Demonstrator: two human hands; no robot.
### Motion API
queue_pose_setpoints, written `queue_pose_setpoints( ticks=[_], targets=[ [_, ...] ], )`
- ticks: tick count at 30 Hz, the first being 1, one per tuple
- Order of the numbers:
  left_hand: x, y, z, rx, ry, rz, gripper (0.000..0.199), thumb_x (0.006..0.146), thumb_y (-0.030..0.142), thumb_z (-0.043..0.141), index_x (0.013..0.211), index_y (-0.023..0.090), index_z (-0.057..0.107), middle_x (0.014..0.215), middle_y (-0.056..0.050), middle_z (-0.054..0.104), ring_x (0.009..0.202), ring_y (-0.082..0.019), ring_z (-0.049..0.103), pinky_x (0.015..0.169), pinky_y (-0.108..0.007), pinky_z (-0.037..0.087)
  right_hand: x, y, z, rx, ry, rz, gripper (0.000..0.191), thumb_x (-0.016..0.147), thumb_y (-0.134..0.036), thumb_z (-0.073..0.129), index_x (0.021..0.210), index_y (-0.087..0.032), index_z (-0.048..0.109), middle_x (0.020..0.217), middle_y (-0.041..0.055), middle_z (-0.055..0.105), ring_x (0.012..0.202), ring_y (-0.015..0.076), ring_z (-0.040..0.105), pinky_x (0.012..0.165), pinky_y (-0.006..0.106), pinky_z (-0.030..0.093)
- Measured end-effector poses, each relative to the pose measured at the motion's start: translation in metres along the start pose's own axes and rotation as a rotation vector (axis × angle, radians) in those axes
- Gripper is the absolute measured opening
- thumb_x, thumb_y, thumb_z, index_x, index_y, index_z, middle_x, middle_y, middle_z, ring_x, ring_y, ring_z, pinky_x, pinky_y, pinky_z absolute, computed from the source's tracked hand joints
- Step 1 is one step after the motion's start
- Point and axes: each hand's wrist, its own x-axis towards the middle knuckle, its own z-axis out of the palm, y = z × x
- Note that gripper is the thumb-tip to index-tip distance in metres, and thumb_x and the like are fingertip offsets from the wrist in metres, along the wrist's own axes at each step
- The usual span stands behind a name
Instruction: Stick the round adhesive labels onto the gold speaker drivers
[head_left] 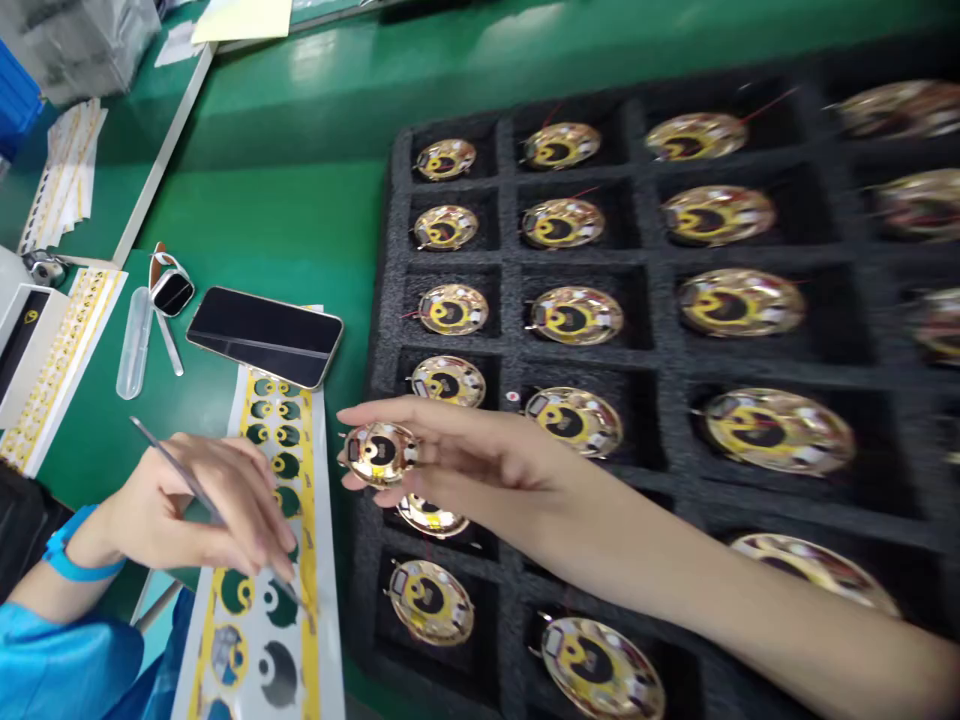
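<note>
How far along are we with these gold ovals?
Looks done: many gold ovals in the foam tray show yellow around dark centres.
In hand: the right hand holds a gold piece with no clear yellow; the left hand holds a thin tool over the sticker sheet.
Left: probably that piece. Yellow shapes remain on the sheet, but blur hides an exact count.

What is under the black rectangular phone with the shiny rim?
The long white-and-yellow sticker sheet runs under the phone; a small edge seems to show beyond it. Green tabletop lies around. The part directly beneath is covered, so I cannot tell.
</note>
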Motion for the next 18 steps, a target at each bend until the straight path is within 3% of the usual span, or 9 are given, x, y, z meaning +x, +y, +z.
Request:
queue_pose_setpoints(
  ticks=[2,4,9,12,15,18],
  targets=[
    [0.004,0.005,0.0,0.099,-0.047,-0.059,0.009,0.084,0.016,0.071,0.083,0.024,0.074,0.08,-0.006,0.08,0.076,-0.022,0.076,0.082,-0.037,0.054,0.0,0.002,0.0,-0.018,-0.007,-0.011,0.034,0.086,-0.023,0.059,0.119,-0.029,0.068,0.068,-0.002,0.07,0.07,0.0203,0.072,0.063,0.03,0.059],
    [0.001,0.006,0.004,0.145,-0.013,-0.101,0.009,0.083,0.012,0.07,0.086,0.021,0.074,0.081,-0.008,0.079,0.08,-0.023,0.075,0.08,-0.037,0.056,0.001,0.005,0.001,-0.007,-0.009,-0.03,0.035,0.086,-0.023,0.059,0.119,-0.03,0.068,0.074,-0.0009,0.072,0.07,0.0204,0.071,0.065,0.033,0.06],
    [-0.034,-0.001,0.029,0.243,0.305,-0.241,0.008,0.085,0.012,0.068,0.089,0.015,0.074,0.085,-0.01,0.078,0.082,-0.022,0.074,0.076,-0.032,0.06,0.002,0.006,0.001,-0.022,-0.026,-0.018,0.035,0.088,-0.027,0.057,0.122,-0.028,0.066,0.076,-0.0007,0.071,0.068,0.0201,0.069,0.062,0.033,0.058],
    [-0.053,-0.008,0.048,0.269,0.429,-0.256,0.01,0.084,0.01,0.069,0.089,0.016,0.075,0.086,-0.008,0.079,0.089,-0.022,0.075,0.093,-0.036,0.058,0.002,0.004,0.0,-0.05,-0.036,0.036,0.033,0.088,-0.032,0.059,0.12,-0.028,0.066,0.069,-0.0028,0.066,0.068,0.02,0.069,0.059,0.03,0.056],
    [-0.062,-0.011,0.055,0.245,0.432,-0.283,0.008,0.085,0.012,0.069,0.089,0.016,0.074,0.085,-0.007,0.079,0.099,-0.024,0.074,0.11,-0.044,0.047,0.0,0.004,0.0,-0.043,-0.019,0.055,0.032,0.085,-0.038,0.062,0.115,-0.03,0.068,0.065,-0.0037,0.064,0.069,0.0208,0.069,0.06,0.031,0.056],
    [-0.064,-0.009,0.05,0.19,0.331,-0.324,0.006,0.087,0.016,0.067,0.089,0.016,0.072,0.085,-0.008,0.079,0.111,-0.027,0.07,0.117,-0.051,0.037,-0.002,0.007,0.002,-0.115,0.038,0.023,0.032,0.084,-0.042,0.062,0.114,-0.031,0.069,0.059,-0.0034,0.061,0.058,0.0205,0.065,0.052,0.031,0.053]
  ],
)
